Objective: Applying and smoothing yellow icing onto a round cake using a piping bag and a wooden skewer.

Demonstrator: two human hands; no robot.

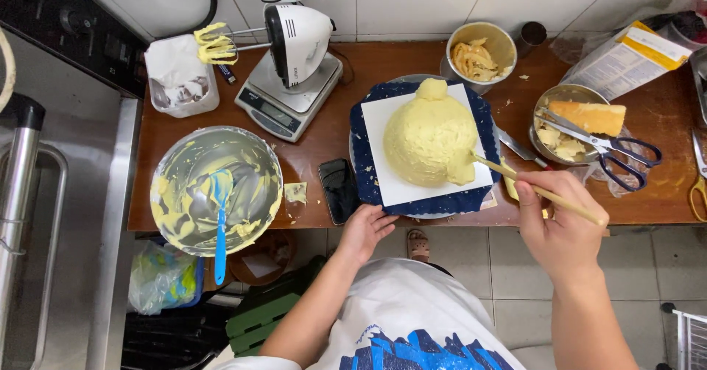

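yellow scissors (698, 186) cut off right

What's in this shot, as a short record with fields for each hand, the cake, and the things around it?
left hand: left hand touches the near edge of the blue cake board
right hand: right hand holds a wooden stick, tip at the cake's side
cake: dome-shaped cake coated in pale yellow buttercream, on white card
left of cake: smartphone, steel mixing bowl with blue spatula
behind: hand mixer on kitchen scale
right: scissors across a small bowl
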